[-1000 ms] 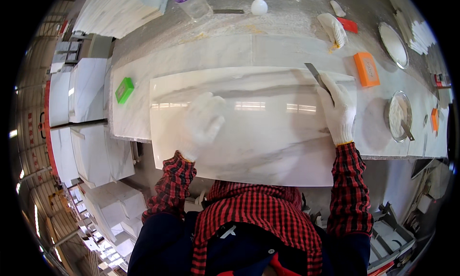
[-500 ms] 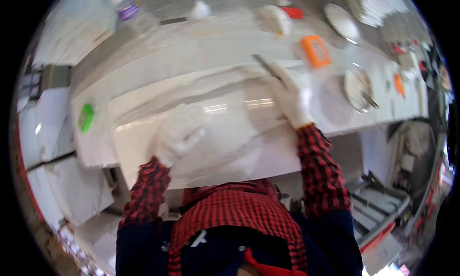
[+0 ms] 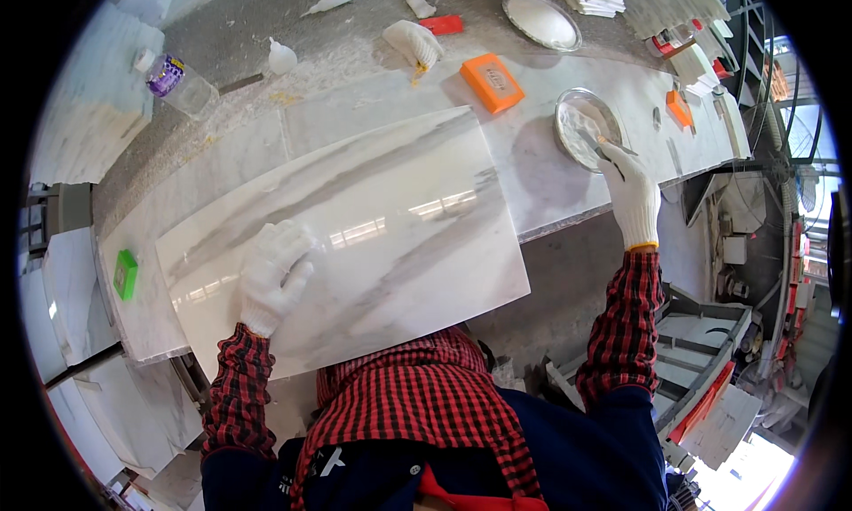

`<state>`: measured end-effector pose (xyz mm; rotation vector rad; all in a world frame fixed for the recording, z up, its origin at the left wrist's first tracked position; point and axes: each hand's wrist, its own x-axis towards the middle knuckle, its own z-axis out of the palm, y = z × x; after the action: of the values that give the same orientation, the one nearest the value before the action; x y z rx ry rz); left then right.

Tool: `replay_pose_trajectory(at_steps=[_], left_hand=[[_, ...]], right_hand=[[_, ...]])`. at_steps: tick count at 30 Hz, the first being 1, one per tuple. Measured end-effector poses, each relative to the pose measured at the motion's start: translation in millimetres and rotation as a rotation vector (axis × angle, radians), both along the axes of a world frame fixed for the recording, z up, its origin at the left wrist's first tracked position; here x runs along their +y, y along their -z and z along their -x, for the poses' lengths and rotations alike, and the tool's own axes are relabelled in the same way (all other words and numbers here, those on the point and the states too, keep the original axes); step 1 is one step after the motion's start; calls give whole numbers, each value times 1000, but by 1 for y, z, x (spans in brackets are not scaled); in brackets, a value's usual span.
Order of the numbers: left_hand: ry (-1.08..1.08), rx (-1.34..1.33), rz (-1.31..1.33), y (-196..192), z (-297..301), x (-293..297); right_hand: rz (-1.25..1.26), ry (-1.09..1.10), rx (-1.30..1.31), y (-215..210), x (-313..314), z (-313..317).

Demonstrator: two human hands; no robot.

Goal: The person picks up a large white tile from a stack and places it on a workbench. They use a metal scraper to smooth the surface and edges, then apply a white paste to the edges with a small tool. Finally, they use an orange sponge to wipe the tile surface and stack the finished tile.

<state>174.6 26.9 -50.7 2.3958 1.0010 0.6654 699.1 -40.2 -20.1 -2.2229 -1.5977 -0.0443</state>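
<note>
A glossy white marble slab [image 3: 399, 245] with grey veins lies at a slant on the bench in front of me. My left hand [image 3: 275, 276], in a white knit glove, rests palm down on its left part, fingers laid out and holding nothing. Off to the right, my gloved right hand [image 3: 634, 196] is closed around a thin flat metal scraper [image 3: 590, 140], partly covered by the fingers. Its blade reaches into a round metal bowl [image 3: 560, 125] of whitish paste. A short handle-like piece also shows at the bowl's rim beside my fingertips.
An orange box [image 3: 493, 82] sits beyond the slab, a smaller orange block [image 3: 679, 108] right of the bowl, a green block [image 3: 125, 274] far left. Along the back are a plastic bottle [image 3: 182, 85], a white cloth [image 3: 414, 45], a round white-filled dish [image 3: 541, 21] and stacked slabs [image 3: 89, 94].
My right hand has gone from above the slab to the bowl, taking the scraper with it. My left hand remains on the slab. The whole view has shifted.
</note>
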Motion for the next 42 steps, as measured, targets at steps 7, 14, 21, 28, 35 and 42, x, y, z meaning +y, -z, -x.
replay_pose_trajectory(at_steps=[7,14,21,28,35,42], left_hand=[[-53,24,-88,9,1,-5],[-79,31,-177,11,-3,-9],[-49,101,-3,-4,1,-2],[-86,80,1,-3,13,-1],[-95,61,-120,19,24,-5],[-73,-14,-80,28,25,-3]], right_hand=[[137,-28,-36,18,22,-13],[-50,-22,162,24,8,-15],[-204,-104,266,20,13,38],[-152,-484,464,19,67,163],[-137,-760,393,39,119,272],[-88,-893,131,41,139,320]])
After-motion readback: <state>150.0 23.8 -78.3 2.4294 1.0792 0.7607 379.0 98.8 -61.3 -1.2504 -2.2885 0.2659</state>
